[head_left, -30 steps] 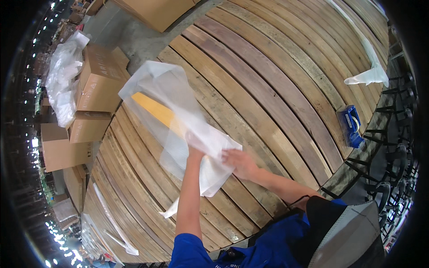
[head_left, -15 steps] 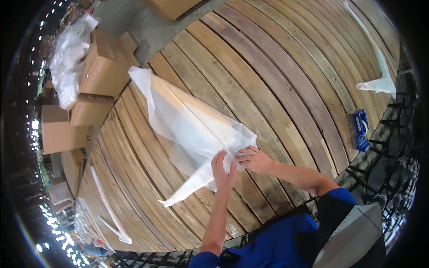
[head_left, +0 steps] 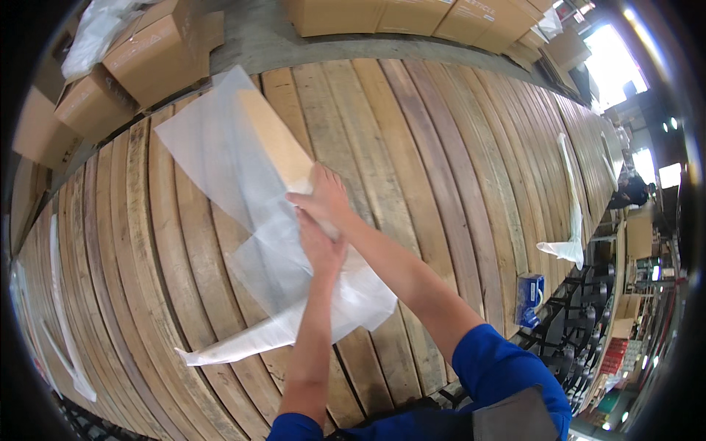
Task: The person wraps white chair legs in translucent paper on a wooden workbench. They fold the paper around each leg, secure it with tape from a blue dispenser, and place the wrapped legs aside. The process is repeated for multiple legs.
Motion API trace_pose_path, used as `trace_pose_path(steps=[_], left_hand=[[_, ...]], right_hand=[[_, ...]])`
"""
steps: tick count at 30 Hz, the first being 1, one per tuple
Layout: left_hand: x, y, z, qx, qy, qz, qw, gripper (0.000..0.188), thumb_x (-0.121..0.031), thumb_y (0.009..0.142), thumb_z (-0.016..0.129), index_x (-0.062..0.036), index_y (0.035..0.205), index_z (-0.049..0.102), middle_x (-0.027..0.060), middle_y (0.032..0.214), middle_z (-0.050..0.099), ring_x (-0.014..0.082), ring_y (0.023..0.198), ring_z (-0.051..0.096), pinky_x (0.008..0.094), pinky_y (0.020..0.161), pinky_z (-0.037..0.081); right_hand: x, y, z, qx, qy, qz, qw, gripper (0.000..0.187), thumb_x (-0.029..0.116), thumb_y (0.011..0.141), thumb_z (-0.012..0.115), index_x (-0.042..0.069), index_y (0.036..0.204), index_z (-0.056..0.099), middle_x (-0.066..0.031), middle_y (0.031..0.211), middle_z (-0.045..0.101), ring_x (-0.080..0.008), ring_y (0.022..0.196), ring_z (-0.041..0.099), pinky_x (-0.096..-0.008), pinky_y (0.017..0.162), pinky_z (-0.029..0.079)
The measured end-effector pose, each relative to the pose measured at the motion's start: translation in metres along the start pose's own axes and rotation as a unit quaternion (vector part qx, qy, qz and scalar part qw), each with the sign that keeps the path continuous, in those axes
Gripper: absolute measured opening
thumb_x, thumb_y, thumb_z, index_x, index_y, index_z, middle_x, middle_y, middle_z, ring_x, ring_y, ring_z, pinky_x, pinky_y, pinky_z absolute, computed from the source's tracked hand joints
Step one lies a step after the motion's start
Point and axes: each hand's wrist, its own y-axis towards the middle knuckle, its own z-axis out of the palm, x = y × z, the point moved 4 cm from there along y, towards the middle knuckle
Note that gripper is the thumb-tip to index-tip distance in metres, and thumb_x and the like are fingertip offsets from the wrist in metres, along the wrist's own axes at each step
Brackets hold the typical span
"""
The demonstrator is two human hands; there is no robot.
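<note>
A light tan wooden piece [head_left: 268,128] lies at a slant on the slatted table, partly under a translucent white wrapping sheet [head_left: 209,136]. From the piece's near end, a narrow wrapped arm [head_left: 243,345] reaches left. My right hand [head_left: 327,197] grips the piece's edge over the sheet, its thumb toward the left and its fingers along the right edge. Just below it, my left hand [head_left: 320,239] closes on the sheet and the piece. Its fingertips nearly touch my right thumb. Loose sheet spreads around both hands, hiding the near part.
Slatted wooden table [head_left: 412,198] runs to the far right. A blue tape dispenser [head_left: 529,298] sits near its front edge. Slim white-wrapped pieces lie at the right [head_left: 570,198] and left [head_left: 62,309]. Cardboard boxes [head_left: 151,55] stand beyond the far edge, with clear plastic film [head_left: 95,37] on top.
Both hands have moved away from me, up along the piece, and my right hand has come round to its far edge. The sheet's far part has spread wider left. The view has turned right.
</note>
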Motion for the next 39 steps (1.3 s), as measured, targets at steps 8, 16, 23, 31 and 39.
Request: trace_pose_path(steps=[8, 16, 23, 31, 39], left_hand=[[0.022, -0.009, -0.007, 0.015, -0.124, -0.022, 0.992, 0.110, -0.025, 0.079, 0.080, 0.0137, 0.153, 0.008, 0.0356, 0.158, 0.020, 0.0447, 0.147, 0.025, 0.0451, 0.121, 0.023], [-0.056, -0.092, -0.117, 0.167, -0.380, -0.064, 0.907, 0.081, -0.010, 0.076, 0.083, 0.0018, 0.145, 0.041, 0.0192, 0.134, 0.060, 0.0263, 0.126, 0.057, 0.0367, 0.105, 0.045], [-0.165, -0.152, -0.192, 0.213, -0.509, 0.004, 0.834, 0.052, -0.007, 0.082, 0.082, -0.0009, 0.127, 0.058, 0.0058, 0.113, 0.070, 0.0120, 0.103, 0.065, 0.0297, 0.091, 0.052], [-0.215, -0.215, -0.243, 0.198, -0.443, 0.048, 0.873, 0.042, -0.008, 0.081, 0.082, 0.0011, 0.119, 0.067, 0.0072, 0.110, 0.072, 0.0133, 0.097, 0.067, 0.0303, 0.086, 0.055], [-0.210, -0.288, -0.237, 0.082, -0.405, -0.019, 0.910, 0.033, 0.000, 0.077, 0.082, 0.0022, 0.108, 0.071, 0.0080, 0.103, 0.074, 0.0163, 0.094, 0.069, 0.0319, 0.085, 0.056]], right_hand=[[0.069, 0.024, 0.014, 0.045, -0.162, 0.140, 0.976, 0.096, 0.037, 0.059, 0.088, -0.003, 0.136, 0.046, -0.0217, 0.130, 0.056, -0.0365, 0.126, 0.052, -0.0457, 0.101, 0.049], [0.103, -0.193, -0.102, -0.214, -0.023, -0.036, 0.976, 0.090, 0.025, 0.061, 0.089, -0.004, 0.134, 0.045, -0.0164, 0.127, 0.054, -0.0308, 0.122, 0.052, -0.0429, 0.103, 0.044], [0.097, -0.225, -0.215, -0.040, 0.482, -0.038, 0.875, 0.032, 0.023, 0.098, 0.060, 0.001, 0.121, 0.061, -0.0063, 0.114, 0.066, -0.0206, 0.105, 0.063, -0.0373, 0.096, 0.050], [0.231, -0.144, -0.216, 0.258, 0.570, -0.041, 0.779, 0.030, 0.026, 0.100, 0.061, 0.003, 0.119, 0.064, -0.0064, 0.110, 0.069, -0.0176, 0.098, 0.067, -0.0358, 0.088, 0.054], [0.229, -0.189, -0.314, 0.195, 0.673, -0.188, 0.689, 0.030, 0.030, 0.100, 0.061, 0.003, 0.114, 0.067, -0.0073, 0.102, 0.073, -0.0176, 0.091, 0.070, -0.0348, 0.079, 0.058]])
